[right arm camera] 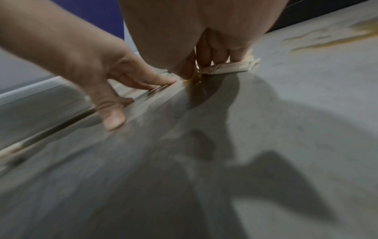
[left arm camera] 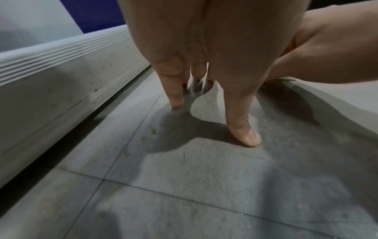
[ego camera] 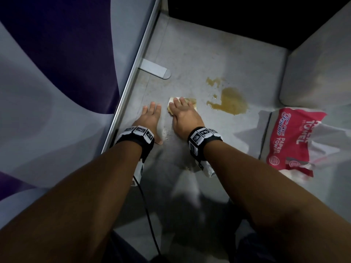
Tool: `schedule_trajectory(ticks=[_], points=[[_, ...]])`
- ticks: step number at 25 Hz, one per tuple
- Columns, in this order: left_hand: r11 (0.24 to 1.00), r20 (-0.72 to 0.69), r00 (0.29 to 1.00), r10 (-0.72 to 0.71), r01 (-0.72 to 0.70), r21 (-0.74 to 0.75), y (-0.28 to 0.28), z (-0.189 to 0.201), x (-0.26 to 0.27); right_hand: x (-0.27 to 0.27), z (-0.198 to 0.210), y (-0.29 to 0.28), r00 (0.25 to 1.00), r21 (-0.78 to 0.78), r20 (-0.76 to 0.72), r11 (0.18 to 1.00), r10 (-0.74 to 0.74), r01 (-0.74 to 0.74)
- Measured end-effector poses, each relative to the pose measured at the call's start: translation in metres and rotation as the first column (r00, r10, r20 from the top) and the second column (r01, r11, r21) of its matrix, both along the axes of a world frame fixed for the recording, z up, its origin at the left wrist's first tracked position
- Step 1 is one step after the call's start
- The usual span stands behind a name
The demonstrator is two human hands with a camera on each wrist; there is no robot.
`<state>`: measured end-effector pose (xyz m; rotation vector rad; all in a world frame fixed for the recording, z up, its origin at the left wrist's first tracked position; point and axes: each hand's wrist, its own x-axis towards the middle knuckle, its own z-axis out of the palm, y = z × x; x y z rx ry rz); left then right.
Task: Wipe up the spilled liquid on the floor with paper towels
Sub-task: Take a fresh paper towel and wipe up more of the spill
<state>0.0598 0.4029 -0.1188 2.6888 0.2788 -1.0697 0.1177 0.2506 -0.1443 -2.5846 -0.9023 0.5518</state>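
Head view: right hand (ego camera: 183, 115) presses flat, fingers straight, on a folded white paper towel (ego camera: 173, 103), stained tan at its edges, on the grey floor (ego camera: 190, 54). Left hand (ego camera: 150, 118) just beside it, fingers spread and flat on the floor, holding nothing. Brownish-yellow spill (ego camera: 230, 101), one big puddle plus smaller splashes, lies beyond and to the right of the right hand. Red paper towel pack (ego camera: 292, 137), torn open, further right.

Left wrist view: left hand's fingertips (left arm camera: 248, 139) touch bare floor.

Right wrist view, blurred: right hand's fingers (right arm camera: 204, 56) push down on the towel, wet yellowish at its near corner.
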Motion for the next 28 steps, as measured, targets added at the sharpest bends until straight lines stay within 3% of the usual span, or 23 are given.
schedule_trajectory(ticks=[11, 15, 18, 23, 28], points=[[0.997, -0.088, 0.993, -0.075, 0.077, 0.02, -0.002, 0.016, 0.001, -0.072, 0.0, -0.018, 0.957, 0.011, -0.001, 0.957, 0.288, -0.288], [0.997, -0.074, 0.994, -0.079, 0.08, 0.021, -0.002, 0.015, 0.0, -0.084, -0.003, -0.04, 0.847, 0.124, 0.107, 0.838, 0.521, -0.531], [0.997, -0.077, 0.994, -0.077, 0.079, 0.025, -0.002, 0.015, -0.001, -0.073, 0.003, -0.062, 0.785, 0.188, 0.139, 0.762, 0.603, -0.619], [0.997, -0.067, 0.994, -0.081, 0.082, 0.013, 0.002, 0.014, -0.001, -0.079, 0.009, -0.098, 0.823, 0.165, 0.095, 0.807, 0.56, -0.568], [0.997, -0.077, 0.995, -0.071, 0.072, 0.011, 0.002, 0.014, -0.001, -0.111, 0.005, -0.119, 0.947, 0.098, 0.009, 0.943, 0.32, -0.32]])
